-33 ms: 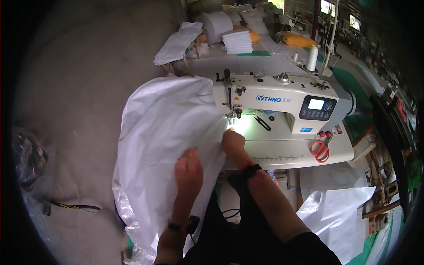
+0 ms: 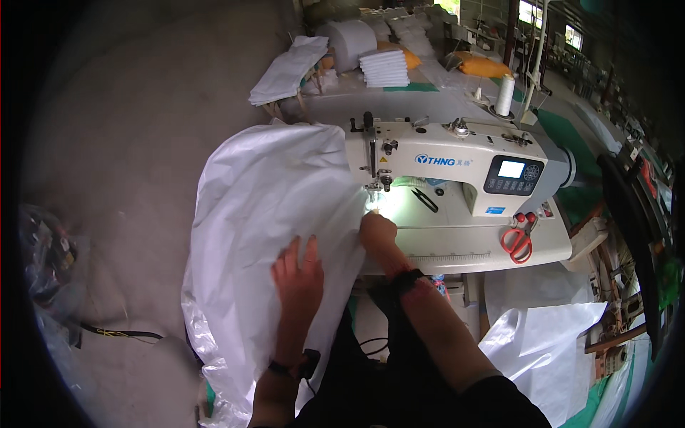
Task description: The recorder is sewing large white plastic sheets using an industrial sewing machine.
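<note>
A large white plastic-like sheet (image 2: 264, 192) hangs in folds at the left of a white sewing machine (image 2: 457, 160), its right edge running up to the lit needle area. On the sheet lies my left hand (image 2: 298, 274), fingers stretched out and apart. Close in front of the presser foot (image 2: 372, 188), my right hand (image 2: 377, 232) has its fingers closed on the edge of the sheet; the fingertips are partly hidden in the glare.
Black thread snips (image 2: 425, 200) and red-handled scissors (image 2: 516, 244) lie on the machine bed. A white thread cone (image 2: 504, 96) stands behind. Stacked folded white cloth (image 2: 383, 68) sits at the back, and another white sheet (image 2: 546, 335) hangs at the lower right.
My left hand has shifted slightly left, and its fingers have spread out from a more bent pose. My right hand stays by the needle.
</note>
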A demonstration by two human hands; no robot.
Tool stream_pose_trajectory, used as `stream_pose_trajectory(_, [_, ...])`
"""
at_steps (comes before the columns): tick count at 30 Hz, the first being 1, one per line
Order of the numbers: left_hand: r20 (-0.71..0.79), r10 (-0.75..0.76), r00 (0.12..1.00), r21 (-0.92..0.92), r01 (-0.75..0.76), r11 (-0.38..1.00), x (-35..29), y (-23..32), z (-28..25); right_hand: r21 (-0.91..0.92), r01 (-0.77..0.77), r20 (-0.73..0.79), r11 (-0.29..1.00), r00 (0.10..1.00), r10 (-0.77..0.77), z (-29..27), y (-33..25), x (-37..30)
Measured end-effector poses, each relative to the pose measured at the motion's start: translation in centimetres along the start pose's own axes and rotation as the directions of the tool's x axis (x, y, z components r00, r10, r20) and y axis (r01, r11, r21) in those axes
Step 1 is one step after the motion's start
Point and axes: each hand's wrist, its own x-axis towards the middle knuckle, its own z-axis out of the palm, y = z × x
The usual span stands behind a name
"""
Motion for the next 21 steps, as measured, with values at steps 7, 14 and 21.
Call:
stream_pose_trajectory(7, [0.245,-0.108,0.964,0.465,-0.019,0.885,-0.4,-6.3,1.6,-0.062,-0.061,-0.318,0.996,0.947,0.038,2.7,-0.2,-1.8])
stream_pose_trajectory(14, [0.305,-0.170,0.937,0.351,0.055,0.935,1.0,-9.5,4.1,-0.027,0.003,-0.335,1.000,0.942,-0.012,3.0,0.6,0.7])
stream_pose_trajectory(21, [0.317,-0.197,0.928,0.379,0.067,0.923,1.3,-10.3,4.8,-0.020,0.073,-0.319,0.997,0.945,-0.076,2.9,1.9,2.0])
